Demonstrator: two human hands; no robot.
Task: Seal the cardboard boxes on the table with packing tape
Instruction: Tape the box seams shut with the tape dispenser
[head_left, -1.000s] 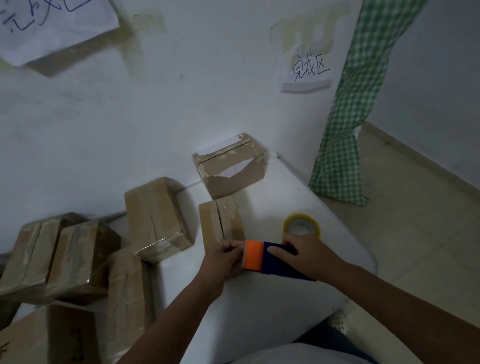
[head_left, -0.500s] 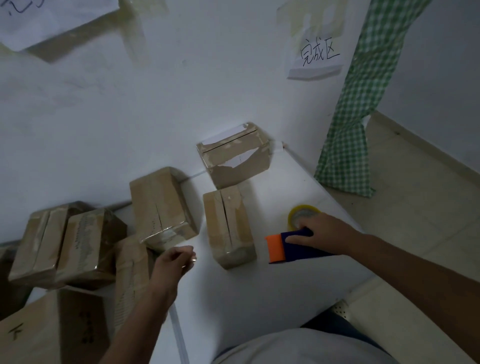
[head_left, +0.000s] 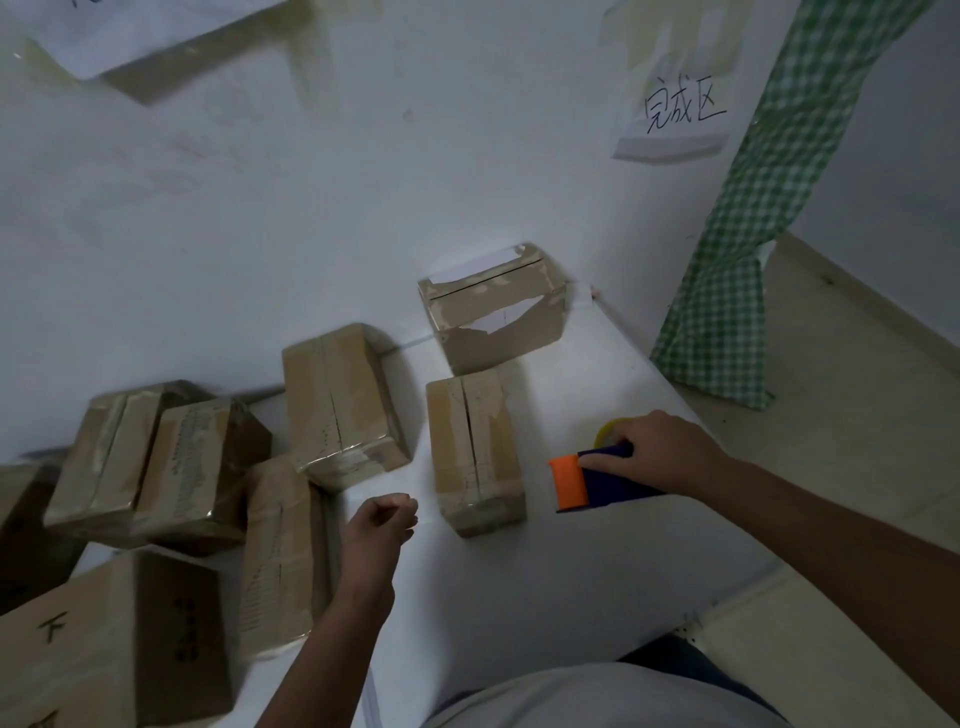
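A small cardboard box (head_left: 475, 452) lies in the middle of the white table (head_left: 571, 561), its top seam running away from me. Right of it, my right hand (head_left: 660, 449) grips a tape dispenser (head_left: 587, 480) with a blue body and an orange front, resting on the table a little apart from the box. A yellow tape roll (head_left: 607, 431) peeks out behind that hand. My left hand (head_left: 387, 519) hovers left of the box with its fingers curled into a fist; nothing shows in it.
A torn box (head_left: 493, 317) stands against the wall behind. Another box (head_left: 340, 405) lies to the left, with several more piled at the far left (head_left: 156, 467). A green checked cloth (head_left: 753, 234) hangs at the right, past the table's edge.
My left hand has let go of the middle box and pulled back to its left. My right hand has drawn the dispenser off the box to the right.
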